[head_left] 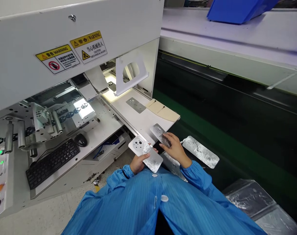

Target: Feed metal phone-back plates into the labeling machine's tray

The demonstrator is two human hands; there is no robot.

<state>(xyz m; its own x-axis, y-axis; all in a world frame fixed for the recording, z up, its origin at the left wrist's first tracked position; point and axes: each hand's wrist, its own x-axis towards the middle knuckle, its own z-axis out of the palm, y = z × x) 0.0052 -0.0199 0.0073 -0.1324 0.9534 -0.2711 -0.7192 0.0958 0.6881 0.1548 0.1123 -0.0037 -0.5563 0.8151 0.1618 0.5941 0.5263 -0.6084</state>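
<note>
Smock (124,205); left hand (139,161) closed on silver panel (154,161) (holed), right hand (175,149) on grey panel (157,131).

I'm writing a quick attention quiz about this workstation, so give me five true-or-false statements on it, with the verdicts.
1. The left hand holds a silver panel. True.
2. The right hand is touching nothing. False: it grips a grey panel.
3. The mouse lies beside the keyboard. True.
4. The sleeves are bright red. False: they are blue.
5. Two warning labels are on the front of the white machine. True.
</note>
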